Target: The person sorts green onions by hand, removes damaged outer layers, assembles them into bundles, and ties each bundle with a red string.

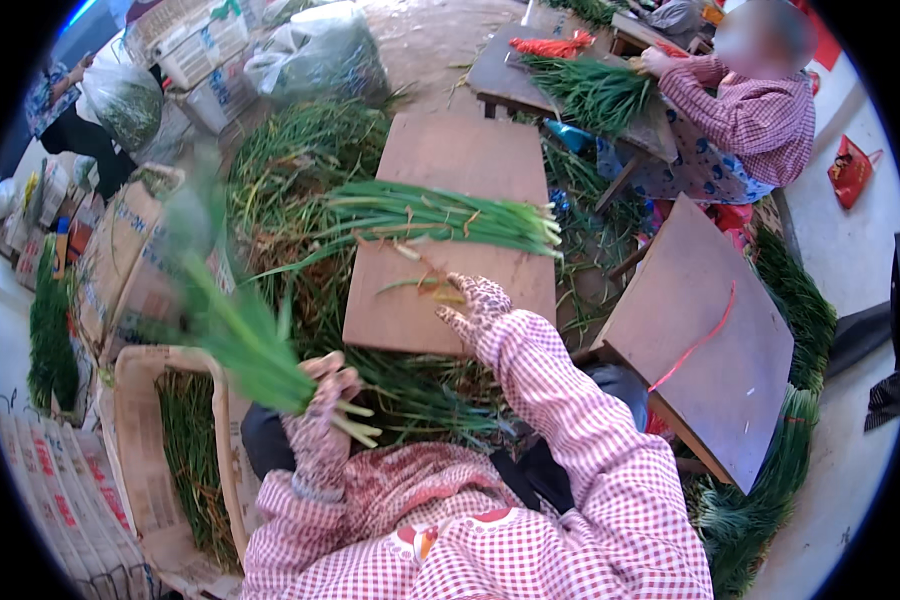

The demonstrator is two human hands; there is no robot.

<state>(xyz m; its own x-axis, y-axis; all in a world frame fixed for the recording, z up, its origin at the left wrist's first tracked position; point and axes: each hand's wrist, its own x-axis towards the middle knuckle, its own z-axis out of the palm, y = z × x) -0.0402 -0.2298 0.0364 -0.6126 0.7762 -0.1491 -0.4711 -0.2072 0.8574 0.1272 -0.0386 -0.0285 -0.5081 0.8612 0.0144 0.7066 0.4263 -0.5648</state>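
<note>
My left hand (pixel 322 415), in a patterned glove, is closed round the pale stem ends of a bunch of green onions (pixel 253 345). Their green tops point up and to the left, smeared by motion. Over the near part of a wooden board (pixel 460 155), my right hand (pixel 478 302) in a spotted glove has its thumb and fingers apart. By its fingertips lie withered, yellowish-brown leaf scraps (pixel 435 286). Across the middle of the board lies a pile of green onions (pixel 440 215), white ends to the right and green tops over the left edge.
Loose leaves (pixel 300 170) heap on the floor left of the board. A plastic crate (pixel 225 440) holding greens stands at my left. To the right, a tilted board (pixel 705 340) carries a red tie. A person (pixel 745 125) handles green onions at another table (pixel 505 70).
</note>
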